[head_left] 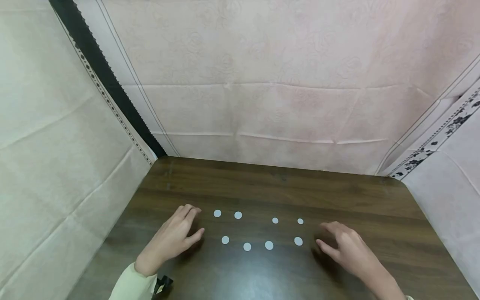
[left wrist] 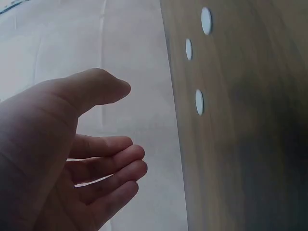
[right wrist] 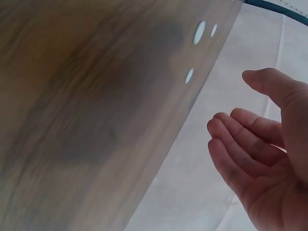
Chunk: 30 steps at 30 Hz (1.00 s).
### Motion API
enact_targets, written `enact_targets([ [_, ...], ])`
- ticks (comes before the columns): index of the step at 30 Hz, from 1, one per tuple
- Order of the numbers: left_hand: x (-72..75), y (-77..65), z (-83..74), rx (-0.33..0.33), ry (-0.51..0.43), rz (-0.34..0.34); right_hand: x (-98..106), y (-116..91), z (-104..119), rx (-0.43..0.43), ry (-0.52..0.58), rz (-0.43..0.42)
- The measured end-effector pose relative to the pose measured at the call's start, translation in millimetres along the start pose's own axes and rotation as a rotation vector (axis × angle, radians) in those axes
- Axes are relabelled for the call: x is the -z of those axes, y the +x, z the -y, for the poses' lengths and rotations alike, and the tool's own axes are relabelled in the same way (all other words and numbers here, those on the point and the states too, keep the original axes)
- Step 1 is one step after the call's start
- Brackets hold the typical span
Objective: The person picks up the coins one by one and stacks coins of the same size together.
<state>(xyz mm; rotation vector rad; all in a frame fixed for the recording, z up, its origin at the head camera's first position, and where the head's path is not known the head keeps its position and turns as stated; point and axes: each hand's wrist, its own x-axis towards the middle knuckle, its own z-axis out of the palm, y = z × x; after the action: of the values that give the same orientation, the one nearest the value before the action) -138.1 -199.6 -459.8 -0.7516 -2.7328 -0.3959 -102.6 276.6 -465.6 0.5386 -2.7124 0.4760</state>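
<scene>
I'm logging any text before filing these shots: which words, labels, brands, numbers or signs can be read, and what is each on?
There is no readable text in any view.
White discs: no lettering or numbers visible.
Wooden tabletop: no lettering visible.
Floral cloth border: dark printed flowers, not writing.
Small black item by the pale sleeve: too small and dark to tell.

White discs, brown wood-grain table, pale-green sleeve.
</scene>
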Motion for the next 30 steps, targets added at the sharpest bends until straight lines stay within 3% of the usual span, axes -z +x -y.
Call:
enact_targets([
  [3, -1.4, 2.5, -6.7, -0.014, -0.023, 0.026, -3, 4, 4, 0.022, 0.047, 0.008],
  [13, -12.8, 9.2, -25.7, -0.099, -0.137, 0.106, -16, 18, 26, 0.033, 0.296, 0.186],
  [23, -26.7, 17.2, -46.8, -0.138, -0.207, 0.209, -35, 32, 48, 0.113, 0.336, 0.223],
  [30, -36.3, 23.7, -57.0, -0.180, -0.220, 0.248, -45, 44, 67, 0.139, 0.371, 0.319],
])
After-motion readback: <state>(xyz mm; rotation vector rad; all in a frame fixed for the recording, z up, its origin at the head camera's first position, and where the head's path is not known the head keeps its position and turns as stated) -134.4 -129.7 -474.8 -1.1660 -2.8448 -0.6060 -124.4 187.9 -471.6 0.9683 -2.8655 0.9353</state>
